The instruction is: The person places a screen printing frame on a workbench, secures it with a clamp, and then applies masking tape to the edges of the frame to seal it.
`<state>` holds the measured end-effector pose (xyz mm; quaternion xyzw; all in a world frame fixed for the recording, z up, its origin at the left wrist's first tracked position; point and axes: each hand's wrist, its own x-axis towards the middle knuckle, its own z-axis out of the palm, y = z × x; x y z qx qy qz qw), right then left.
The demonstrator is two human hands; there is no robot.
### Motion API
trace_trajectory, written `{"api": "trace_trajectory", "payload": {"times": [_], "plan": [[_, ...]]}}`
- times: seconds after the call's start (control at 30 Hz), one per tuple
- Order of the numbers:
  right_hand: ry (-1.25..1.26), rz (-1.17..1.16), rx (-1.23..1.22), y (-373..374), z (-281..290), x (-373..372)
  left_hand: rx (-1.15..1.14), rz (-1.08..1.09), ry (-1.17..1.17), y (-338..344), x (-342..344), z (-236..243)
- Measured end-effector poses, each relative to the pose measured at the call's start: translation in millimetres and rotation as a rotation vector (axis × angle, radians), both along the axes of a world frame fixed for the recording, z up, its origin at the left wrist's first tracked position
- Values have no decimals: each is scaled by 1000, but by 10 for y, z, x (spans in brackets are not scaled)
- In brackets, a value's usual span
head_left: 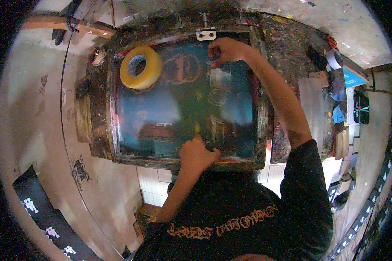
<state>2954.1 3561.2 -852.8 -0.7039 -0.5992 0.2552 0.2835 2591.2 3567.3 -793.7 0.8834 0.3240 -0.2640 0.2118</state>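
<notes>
A screen-printing frame with a blue-green mesh lies in front of me. My left hand rests at the mesh's near side, index finger stretched forward and thumb out to the right, holding nothing. At the far side my right hand is closed, its fingertips curled together above the mesh. Whatever they may grip is too small to make out. Just below those fingertips shows a pale, see-through rectangular patch, which looks like clear tape. A large roll of yellowish tape sits on the mesh's far left corner.
A metal clamp holds the frame's far edge. The paint-stained table extends to the right, with a white roll and blue scraps beyond. Dark printed cloth is at lower left. A cable runs along the left.
</notes>
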Motion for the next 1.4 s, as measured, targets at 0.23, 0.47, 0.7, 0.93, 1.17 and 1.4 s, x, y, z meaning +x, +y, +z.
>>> {"api": "trace_trajectory", "payload": {"times": [0.23, 0.47, 0.7, 0.93, 1.17, 1.4], "plan": [[-50, -31, -18, 25, 35, -78, -31, 40, 1, 34, -43, 106], [-117, -112, -14, 43, 133, -293, -95, 144, -2, 116, -237, 135], [-358, -142, -120, -91, 390, -676, 32, -192, -422, 124, -552, 219], [-681, -36, 38, -382, 313, -1495, -307, -586, -683, 120, -778, -59], [-636, -143, 11, -81, 239, -1297, -356, -635, -619, 284, -698, -87], [-518, -212, -311, 233, 560, -1385, -447, -618, -505, 352, -631, -57]]}}
